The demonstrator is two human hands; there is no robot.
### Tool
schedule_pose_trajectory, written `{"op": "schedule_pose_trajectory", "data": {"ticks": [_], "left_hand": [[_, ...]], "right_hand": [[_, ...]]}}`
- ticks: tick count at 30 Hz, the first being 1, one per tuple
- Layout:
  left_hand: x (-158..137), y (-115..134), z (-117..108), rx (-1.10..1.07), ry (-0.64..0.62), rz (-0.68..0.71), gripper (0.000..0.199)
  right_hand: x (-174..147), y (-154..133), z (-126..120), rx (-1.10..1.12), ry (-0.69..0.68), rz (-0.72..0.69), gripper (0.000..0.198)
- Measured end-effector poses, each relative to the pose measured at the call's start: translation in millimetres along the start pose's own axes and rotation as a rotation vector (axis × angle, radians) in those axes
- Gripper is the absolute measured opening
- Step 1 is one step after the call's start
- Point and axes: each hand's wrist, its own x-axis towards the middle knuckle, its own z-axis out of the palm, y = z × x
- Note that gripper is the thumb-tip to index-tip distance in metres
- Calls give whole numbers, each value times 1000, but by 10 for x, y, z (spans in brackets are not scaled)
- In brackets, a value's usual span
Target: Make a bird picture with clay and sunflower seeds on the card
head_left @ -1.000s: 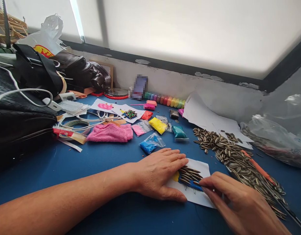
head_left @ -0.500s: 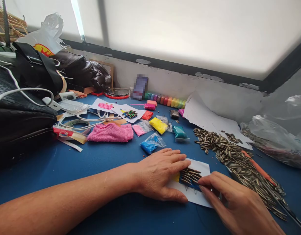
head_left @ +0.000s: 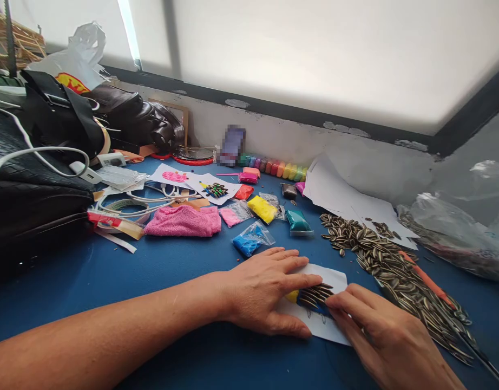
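Note:
A small white paper sheet [head_left: 334,277] lies on the blue table, bearing a drawn figure with yellow clay [head_left: 292,296] and blue clay [head_left: 323,310]. Striped sunflower seeds [head_left: 313,296] stick out of the blue clay in overlapping rows, pointing right. My left hand [head_left: 269,292] lies flat over the sheet's left part, fingers spread, its index finger along the upper seeds. At the lower right of the rows, the thumb and index finger of my right hand [head_left: 379,319] are pinched on the end of a sunflower seed, mostly hidden by the fingertips.
A heap of loose sunflower seeds [head_left: 399,276] lies to the right, with an orange-handled tool [head_left: 428,279] on it. Beyond my left hand are clay packets in blue [head_left: 249,241], yellow [head_left: 263,208] and teal [head_left: 298,221]. A pink cloth [head_left: 182,221] lies left, near a black bag [head_left: 34,200].
My left index finger has stretched further right over the upper seeds. My right hand has shifted slightly left, still pinched at the edge of the rows.

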Motion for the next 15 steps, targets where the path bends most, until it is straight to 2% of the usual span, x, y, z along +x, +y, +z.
{"op": "schedule_pose_trajectory", "data": {"ticks": [4, 15], "left_hand": [[0, 0, -1, -2, -1, 4, 75], [0, 10, 13, 5, -2, -1, 74]], "right_hand": [[0, 19, 10, 1, -47, -21, 20], [-12, 3, 0, -57, -52, -37, 21]]}}
